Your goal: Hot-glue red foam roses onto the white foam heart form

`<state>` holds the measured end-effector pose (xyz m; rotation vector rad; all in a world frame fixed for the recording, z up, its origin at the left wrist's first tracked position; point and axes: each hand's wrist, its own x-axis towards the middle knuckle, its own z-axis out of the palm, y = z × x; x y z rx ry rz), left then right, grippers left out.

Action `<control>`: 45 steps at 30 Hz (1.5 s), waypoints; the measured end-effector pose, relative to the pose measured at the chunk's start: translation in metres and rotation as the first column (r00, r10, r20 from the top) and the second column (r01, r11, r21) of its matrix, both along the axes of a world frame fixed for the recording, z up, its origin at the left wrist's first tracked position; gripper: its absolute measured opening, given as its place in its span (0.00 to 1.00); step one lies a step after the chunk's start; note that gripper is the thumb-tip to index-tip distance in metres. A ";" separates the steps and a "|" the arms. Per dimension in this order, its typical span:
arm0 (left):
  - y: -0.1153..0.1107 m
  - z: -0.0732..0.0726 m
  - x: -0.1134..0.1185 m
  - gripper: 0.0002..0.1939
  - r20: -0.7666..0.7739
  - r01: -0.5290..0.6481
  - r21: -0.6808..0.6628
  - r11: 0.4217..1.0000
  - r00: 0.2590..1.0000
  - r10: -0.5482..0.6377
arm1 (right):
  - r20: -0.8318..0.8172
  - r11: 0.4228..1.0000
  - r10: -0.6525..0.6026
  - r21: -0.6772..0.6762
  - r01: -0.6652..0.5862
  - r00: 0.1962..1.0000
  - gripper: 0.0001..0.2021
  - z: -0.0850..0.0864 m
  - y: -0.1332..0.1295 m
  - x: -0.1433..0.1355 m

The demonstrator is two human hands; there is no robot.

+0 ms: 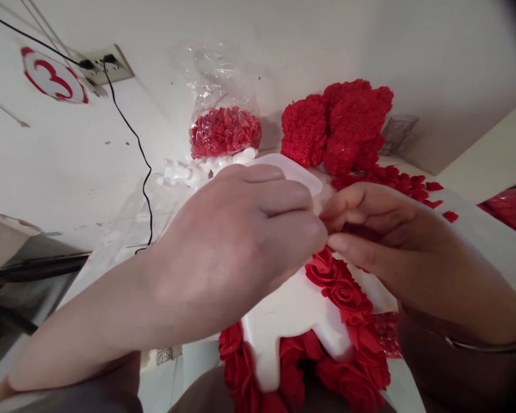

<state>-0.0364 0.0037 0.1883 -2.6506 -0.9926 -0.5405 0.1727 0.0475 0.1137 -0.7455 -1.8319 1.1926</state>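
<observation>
My left hand (249, 229) is closed, its back to the camera, and its curled fingers hide whatever is in them. Against its knuckles, my right hand (382, 229) has thumb and fingertips pinched together; what they grip cannot be made out. Below both hands is a white foam form (296, 310) with leg-like parts. Red artificial roses (346, 292) run along its right side and around its lower part. Part of the form is hidden behind my left hand.
Behind my hands, a clear bag of small red roses (226, 133) stands by the wall. White foam pieces (189, 172) and a pale plastic tray (290, 169) lie near it. A red rose-covered shape (352, 123), a clear cup (399, 132) and loose red flowers (395, 180) are farther right. A black cable (133, 129) hangs left.
</observation>
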 end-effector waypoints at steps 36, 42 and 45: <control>-0.017 -0.043 0.005 0.07 0.204 -0.118 -0.036 0.992 0.971 0.123 | 0.140 0.839 -0.285 0.514 0.176 0.948 0.10 -0.032 -0.038 0.005; -0.016 -0.043 0.007 0.06 0.141 -0.088 -0.012 0.996 0.986 0.089 | 0.138 0.847 -0.282 0.500 0.179 0.949 0.09 -0.032 -0.037 0.004; -0.017 -0.042 0.009 0.08 0.096 -0.095 -0.020 0.995 0.991 0.097 | 0.147 0.850 -0.278 0.497 0.172 0.949 0.09 -0.033 -0.037 0.004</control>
